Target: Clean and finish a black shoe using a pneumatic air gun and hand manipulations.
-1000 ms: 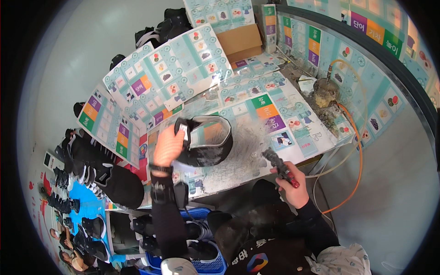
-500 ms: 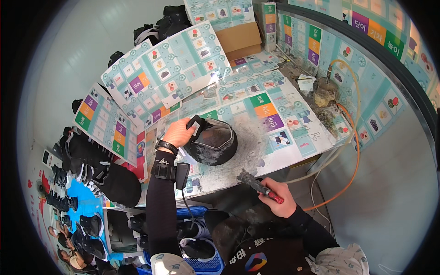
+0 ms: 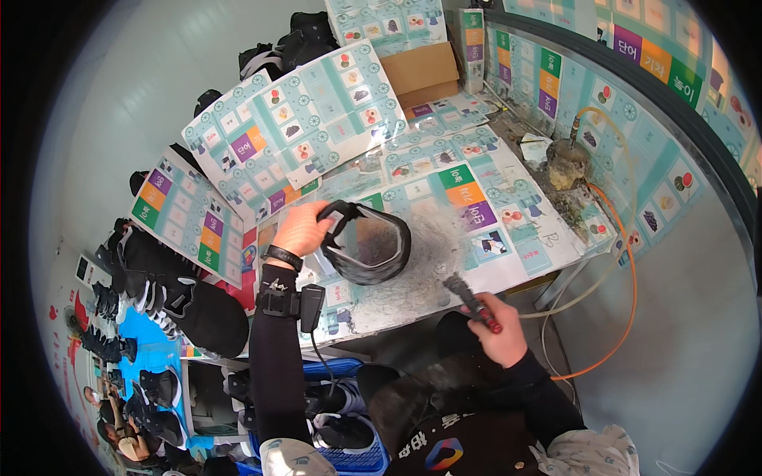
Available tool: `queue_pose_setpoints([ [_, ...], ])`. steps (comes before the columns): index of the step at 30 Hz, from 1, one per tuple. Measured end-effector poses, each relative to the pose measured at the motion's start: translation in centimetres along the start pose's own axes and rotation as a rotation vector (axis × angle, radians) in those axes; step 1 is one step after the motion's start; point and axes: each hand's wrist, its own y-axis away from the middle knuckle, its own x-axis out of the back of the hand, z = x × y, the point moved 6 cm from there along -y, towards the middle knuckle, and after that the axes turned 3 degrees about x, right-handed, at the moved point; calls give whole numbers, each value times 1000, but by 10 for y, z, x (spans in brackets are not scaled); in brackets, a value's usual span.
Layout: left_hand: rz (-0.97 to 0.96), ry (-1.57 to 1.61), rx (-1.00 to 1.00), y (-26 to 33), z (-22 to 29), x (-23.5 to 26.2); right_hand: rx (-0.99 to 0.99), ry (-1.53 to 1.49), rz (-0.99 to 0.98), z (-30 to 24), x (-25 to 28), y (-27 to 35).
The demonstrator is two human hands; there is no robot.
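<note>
Fingers of the left hand (image 3: 300, 228) curl tight around the rim of a black shoe (image 3: 367, 252), a closed grip that holds it tilted just above the surface (image 3: 413, 295), its opening turned up so the paler, mesh-like lining shows inside. It looks soft and rounded, dark outside with a thick padded collar. A black sleeve, a dark wristband and a small black device strapped to the forearm run back from that hand.

Off to the right, the right hand (image 3: 500, 329) is wrapped fully round a slim tool (image 3: 470, 297) with a red handle and a dark, bristly-looking head; the head points toward the shoe but sits apart from it, low over the near edge of the surface. Whether it touches the top I cannot tell.

Glossy printed sheets (image 3: 456, 186) in teal and white cover the surface, patterned with small pictures and coloured blocks; the patch under the shoe is smudged grey and scuffed. More such sheets (image 3: 294, 135) lean behind. A brown cardboard box (image 3: 421, 73) sits at the far end, an orange hose (image 3: 627, 270) loops down the right side, and more black shoes (image 3: 151, 270) lie heaped at left.
</note>
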Motion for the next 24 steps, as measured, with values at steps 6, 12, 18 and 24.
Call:
queue_pose_setpoints([
  [6, -41, -83, -250, -13, 28, 11, 86, -213, -105, -26, -1, 8],
  [12, -193, -59, -137, -17, 11, -9, 157, -45, -210, -37, -34, 18],
  [18, -149, -61, -107, -12, 8, -11, 151, -26, -285, -22, -44, 15],
  [24, -92, -43, -167, -6, 22, 1, 70, -98, -146, -11, -30, 9],
])
